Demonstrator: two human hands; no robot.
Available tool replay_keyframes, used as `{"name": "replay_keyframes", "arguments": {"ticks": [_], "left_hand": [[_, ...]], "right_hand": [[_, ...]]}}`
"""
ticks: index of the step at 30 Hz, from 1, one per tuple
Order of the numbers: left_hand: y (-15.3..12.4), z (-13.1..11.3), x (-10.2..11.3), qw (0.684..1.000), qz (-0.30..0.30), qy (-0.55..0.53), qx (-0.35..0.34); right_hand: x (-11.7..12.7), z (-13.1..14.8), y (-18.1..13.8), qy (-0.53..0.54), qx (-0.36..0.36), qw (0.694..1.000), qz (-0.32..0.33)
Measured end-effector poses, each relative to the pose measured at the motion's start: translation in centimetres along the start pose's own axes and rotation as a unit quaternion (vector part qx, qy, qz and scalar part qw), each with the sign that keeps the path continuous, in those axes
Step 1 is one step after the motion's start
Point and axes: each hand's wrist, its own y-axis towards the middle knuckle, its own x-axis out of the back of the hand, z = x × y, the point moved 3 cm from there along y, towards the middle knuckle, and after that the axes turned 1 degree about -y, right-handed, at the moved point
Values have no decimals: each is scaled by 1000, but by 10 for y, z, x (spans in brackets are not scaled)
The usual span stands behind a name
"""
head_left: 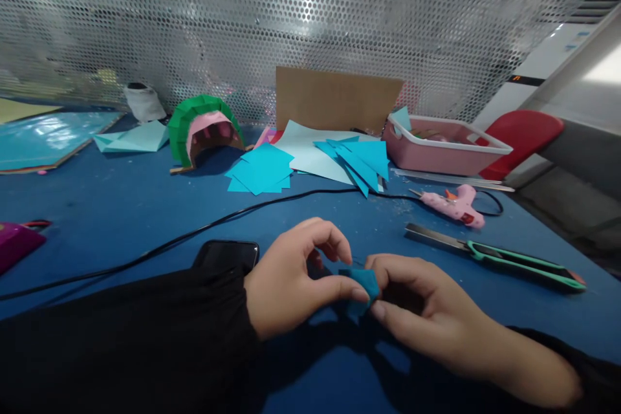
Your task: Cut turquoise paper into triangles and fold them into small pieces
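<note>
Between both hands is a small folded piece of blue paper (363, 283), raised a little above the blue table. My left hand (303, 278) presses its thumb against the paper's near face, with the index finger curled above it. On the other side, my right hand (431, 310) pinches the paper's right edge between thumb and fingers. The remaining fingers of both hands are curled and partly hidden. A black phone (230, 253) lies beside my left wrist, partly covered by the sleeve. To the right of my right hand lies a utility knife (519, 263) with a green-edged handle.
A black cable (218, 223) crosses the table to a pink glue gun (458, 206). Behind it lie blue paper sheets (262, 168), a green and pink paper arch (201, 126), a cardboard piece (334, 100) and a pink basket (441, 154). Perforated metal (218, 13) stands at the back.
</note>
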Motion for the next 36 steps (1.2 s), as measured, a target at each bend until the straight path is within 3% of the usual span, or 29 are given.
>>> {"name": "replay_keyframes", "arguments": {"ticks": [3,6,14,26,31,36], "left_hand": [[-1,-5,2,993,-37,89,-66],[-3,-6,-1,993,-7,87,-81],[-11,-11,-4,996,27,31,-74],[-7,1,-5,994,39,-98,-2],[-11,-3,-8,998,41,-36,-24],[-16,-9,-12,991,26,98,-89]], "right_hand": [[-1,3,0,14,-9,999,-33],[-1,6,1,-5,-8,998,-66],[2,10,0,-75,21,989,-127],[2,11,0,-66,26,990,-121],[2,8,0,-64,35,991,-112],[-3,8,-1,-141,87,983,-84]]}}
